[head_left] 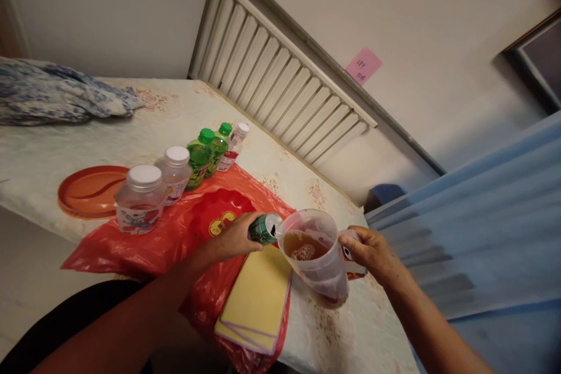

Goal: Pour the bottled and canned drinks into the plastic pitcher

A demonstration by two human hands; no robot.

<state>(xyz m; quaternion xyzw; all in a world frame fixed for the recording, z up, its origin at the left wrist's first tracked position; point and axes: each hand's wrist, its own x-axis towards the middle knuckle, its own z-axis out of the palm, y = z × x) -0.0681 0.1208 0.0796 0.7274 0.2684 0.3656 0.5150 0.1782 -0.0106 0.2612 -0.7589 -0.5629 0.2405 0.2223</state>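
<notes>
My left hand (235,238) is closed around a small green can (264,229), which lies tilted on its side with its open top against the rim of a clear plastic pitcher (322,274). Brown liquid (307,246) with bubbles shows inside the pitcher. My right hand (367,250) grips the pitcher's handle at its right side, and the pitcher leans toward the can. Below the can, yellow cloths (258,298) with purple edges are stacked on red plastic (214,272). A red scalloped dish (205,210) sits just left of my left hand.
Two clear jars (140,201) with white lids, green-capped bottles (200,158) and a white-capped bottle (232,149) line the red plastic. An orange lid (90,190) lies left; a patterned cloth (61,93) lies farther back. A radiator (272,64) and blue curtain (464,228) border the table.
</notes>
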